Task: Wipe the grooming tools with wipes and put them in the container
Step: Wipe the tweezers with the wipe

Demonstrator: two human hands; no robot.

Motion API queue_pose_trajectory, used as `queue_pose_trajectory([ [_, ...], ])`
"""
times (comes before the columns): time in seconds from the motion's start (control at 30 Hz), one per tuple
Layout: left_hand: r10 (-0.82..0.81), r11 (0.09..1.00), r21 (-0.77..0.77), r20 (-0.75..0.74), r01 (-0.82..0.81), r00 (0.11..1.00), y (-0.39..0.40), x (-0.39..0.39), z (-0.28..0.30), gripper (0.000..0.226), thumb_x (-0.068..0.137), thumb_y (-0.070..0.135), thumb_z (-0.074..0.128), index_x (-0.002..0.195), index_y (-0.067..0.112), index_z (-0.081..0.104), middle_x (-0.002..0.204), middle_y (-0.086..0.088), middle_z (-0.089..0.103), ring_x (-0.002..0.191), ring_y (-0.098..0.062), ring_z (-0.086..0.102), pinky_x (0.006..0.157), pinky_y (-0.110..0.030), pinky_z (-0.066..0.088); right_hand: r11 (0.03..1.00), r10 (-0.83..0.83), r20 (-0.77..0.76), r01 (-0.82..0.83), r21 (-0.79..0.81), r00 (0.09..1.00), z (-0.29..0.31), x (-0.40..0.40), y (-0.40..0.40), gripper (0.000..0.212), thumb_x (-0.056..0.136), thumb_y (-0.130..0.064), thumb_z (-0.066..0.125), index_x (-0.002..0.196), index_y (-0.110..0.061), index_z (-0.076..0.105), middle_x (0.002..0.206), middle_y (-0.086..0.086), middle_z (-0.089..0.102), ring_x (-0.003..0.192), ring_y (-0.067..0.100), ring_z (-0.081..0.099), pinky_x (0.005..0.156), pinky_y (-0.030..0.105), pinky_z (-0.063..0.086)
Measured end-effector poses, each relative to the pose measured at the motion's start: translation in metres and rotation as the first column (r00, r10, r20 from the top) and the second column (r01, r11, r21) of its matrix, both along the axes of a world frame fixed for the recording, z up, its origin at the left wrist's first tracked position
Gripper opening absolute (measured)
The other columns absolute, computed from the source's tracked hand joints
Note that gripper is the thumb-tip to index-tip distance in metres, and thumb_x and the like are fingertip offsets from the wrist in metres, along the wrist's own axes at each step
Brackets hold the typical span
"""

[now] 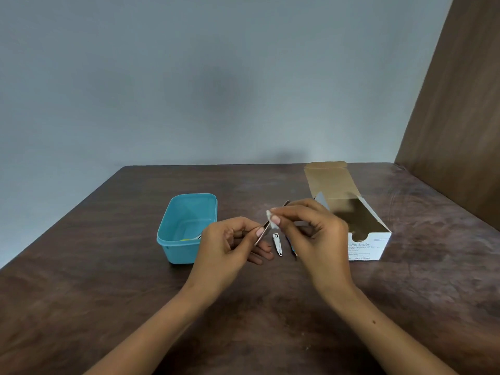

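Sitting on a dark table (108, 293): tub (173, 250) just left of left hand (230, 244), waiting. Pinching tool (261, 234) steady for wiping; right hand (308, 231) pinching wipe (271, 220) around it. Clipper (277, 243) lying below, box (365, 239) beyond.

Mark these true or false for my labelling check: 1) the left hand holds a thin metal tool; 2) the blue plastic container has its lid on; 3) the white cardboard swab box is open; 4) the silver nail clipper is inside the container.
1) True: the left hand pinches the thin metal tool.
2) False: the blue plastic container is open-topped.
3) True: the white cardboard swab box has its flap up.
4) False: the silver nail clipper lies on the dark wooden table.
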State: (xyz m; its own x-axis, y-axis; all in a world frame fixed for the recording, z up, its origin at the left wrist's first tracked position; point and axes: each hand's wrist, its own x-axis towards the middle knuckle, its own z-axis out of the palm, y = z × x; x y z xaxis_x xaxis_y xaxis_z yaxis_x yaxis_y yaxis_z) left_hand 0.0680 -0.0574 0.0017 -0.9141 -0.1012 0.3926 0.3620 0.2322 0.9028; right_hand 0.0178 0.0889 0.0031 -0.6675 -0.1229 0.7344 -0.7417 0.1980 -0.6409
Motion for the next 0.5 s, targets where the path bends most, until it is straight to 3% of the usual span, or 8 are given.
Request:
queue_pose_trajectory([
  [0.2,-0.056,0.998,0.01,0.013,0.056,0.998,0.004,0.001,-0.001,0.016,0.09,0.003,0.054,0.083,0.003,0.068,0.069,-0.011,0.072,0.065,-0.023,0.073,0.056,-0.025,0.057,0.983,-0.101,0.105,0.116,-0.144,0.989,0.006,-0.009,0.01,0.011,0.079,-0.006,0.073,0.086,-0.014,0.075,0.085,0.0,0.07,0.08,0.005,0.066,0.07,0.011,0.048],
  [0.33,-0.067,0.997,0.046,0.025,0.065,0.997,0.004,0.002,0.001,0.016,0.09,0.002,0.054,0.083,0.003,0.068,0.068,-0.011,0.072,0.064,-0.024,0.073,0.056,-0.026,0.058,0.974,-0.054,0.182,0.092,-0.205,0.982,0.004,-0.01,0.009,0.01,0.081,-0.008,0.072,0.088,-0.015,0.075,0.085,-0.002,0.069,0.079,0.013,0.068,0.074,0.03,0.056],
  [0.5,-0.049,0.993,0.108,0.056,0.043,0.997,0.003,0.001,0.001,0.016,0.09,0.005,0.054,0.085,-0.001,0.067,0.065,-0.01,0.072,0.062,-0.025,0.072,0.054,-0.024,0.057,0.994,0.026,0.139,-0.011,-0.104,0.99,0.0,0.001,0.0,0.012,0.078,-0.004,0.073,0.085,-0.014,0.075,0.085,0.001,0.068,0.079,0.005,0.066,0.067,0.015,0.051],
])
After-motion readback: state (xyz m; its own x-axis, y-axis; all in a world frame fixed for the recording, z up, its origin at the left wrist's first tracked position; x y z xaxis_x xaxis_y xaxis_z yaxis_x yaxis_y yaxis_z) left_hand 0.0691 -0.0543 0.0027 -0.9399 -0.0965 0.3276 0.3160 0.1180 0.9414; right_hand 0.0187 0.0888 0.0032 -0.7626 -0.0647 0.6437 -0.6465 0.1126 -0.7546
